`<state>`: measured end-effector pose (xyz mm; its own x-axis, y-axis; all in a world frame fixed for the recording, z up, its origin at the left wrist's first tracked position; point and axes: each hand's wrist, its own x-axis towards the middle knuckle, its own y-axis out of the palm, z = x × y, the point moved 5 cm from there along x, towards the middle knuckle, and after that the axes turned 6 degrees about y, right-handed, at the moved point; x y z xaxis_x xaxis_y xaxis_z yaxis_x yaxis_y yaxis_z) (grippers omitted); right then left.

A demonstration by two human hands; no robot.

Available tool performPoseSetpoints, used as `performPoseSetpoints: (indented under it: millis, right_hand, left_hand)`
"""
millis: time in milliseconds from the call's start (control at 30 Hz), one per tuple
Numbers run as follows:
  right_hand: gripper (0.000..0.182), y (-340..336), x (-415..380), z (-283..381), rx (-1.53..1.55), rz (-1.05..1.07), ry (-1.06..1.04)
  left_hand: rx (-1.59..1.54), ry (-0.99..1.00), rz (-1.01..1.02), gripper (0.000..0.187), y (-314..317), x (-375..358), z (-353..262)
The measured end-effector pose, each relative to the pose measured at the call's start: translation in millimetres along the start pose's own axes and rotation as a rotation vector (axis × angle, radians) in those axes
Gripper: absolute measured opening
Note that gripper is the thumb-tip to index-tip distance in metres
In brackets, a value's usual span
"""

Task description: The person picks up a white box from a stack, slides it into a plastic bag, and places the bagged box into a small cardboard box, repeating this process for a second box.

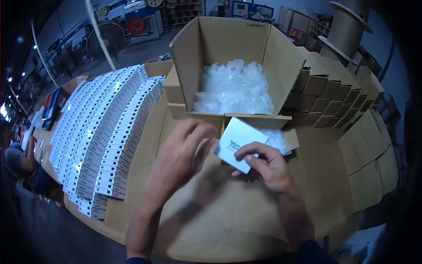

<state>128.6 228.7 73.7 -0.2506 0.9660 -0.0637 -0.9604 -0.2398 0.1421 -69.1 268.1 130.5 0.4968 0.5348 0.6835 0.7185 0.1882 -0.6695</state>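
Note:
My right hand [269,166] grips a small white printed box [238,141] by its lower right corner, holding it tilted above the cardboard-covered table [220,215]. My left hand [182,156] hovers just left of the box with fingers spread, holding nothing; whether a fingertip touches the box I cannot tell. Just behind the hands stands a large open cardboard carton [281,66] filled with clear plastic bags [235,88]. One more clear bag [278,140] lies on the carton's front flap, right of the white box.
Long rows of white boxes [105,132] stand packed together on the left half of the table. Stacks of folded brown cartons [343,97] line the right side. A seated person [17,163] is at the far left. Machines and cable reels fill the background.

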Motion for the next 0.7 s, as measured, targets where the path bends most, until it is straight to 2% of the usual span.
performPoseSetpoints:
  millis: [33, 67, 167, 233, 267, 367, 467, 500, 600, 633, 700]
  right_hand:
    - [0.022, -13.2, 7.2, 12.9, -0.080, -0.030, -0.106]
    - [0.022, -24.5, 14.9, 24.4, -0.115, -0.069, -0.146]
    - [0.023, -55.0, 44.8, 65.1, -0.663, -0.296, -0.320]
    - [0.027, -66.7, 67.2, 79.1, -0.884, -0.431, -0.363]
    - [0.027, -69.3, 78.2, 82.4, -0.897, -0.422, -0.394]
    - [0.029, -77.9, 110.1, 86.3, -0.995, -0.400, -0.436]
    - [0.030, -93.3, 149.2, 75.4, -1.013, -0.290, -0.441]
    - [0.031, -95.4, 152.4, 75.8, -1.044, -0.341, -0.471]
    - [0.034, -109.1, 179.1, 70.5, -1.025, -0.375, -0.471]
    - [0.037, -111.1, 184.0, 71.2, -1.045, -0.425, -0.517]
    - [0.038, -111.2, 189.2, 70.0, -1.070, -0.486, -0.533]
  left_hand:
    - [0.063, 0.068, 0.043, 0.021, 9.7, 26.9, 18.6]
    - [0.079, 0.050, 0.086, 0.022, 24.7, 52.3, 41.5]
    - [0.162, 0.104, 0.231, 0.022, 80.8, 113.6, 113.2]
    - [0.329, -0.003, 0.548, 0.024, 123.9, 127.5, 160.6]
    - [0.410, -0.061, 0.707, 0.025, 141.2, 127.0, 177.7]
    - [0.500, -0.121, 0.714, 0.024, 163.5, 128.3, 200.0]
    - [0.325, -0.116, 0.538, 0.020, 152.9, 142.8, 203.6]
    - [0.199, 0.015, 0.240, 0.021, 136.3, 149.2, 190.3]
    - [0.054, -0.094, 0.069, 0.022, 115.5, 158.7, 170.2]
    - [-0.055, -0.179, 0.046, 0.025, 114.3, 158.1, 168.5]
    - [-0.137, -0.227, 0.018, 0.027, 112.7, 159.6, 158.4]
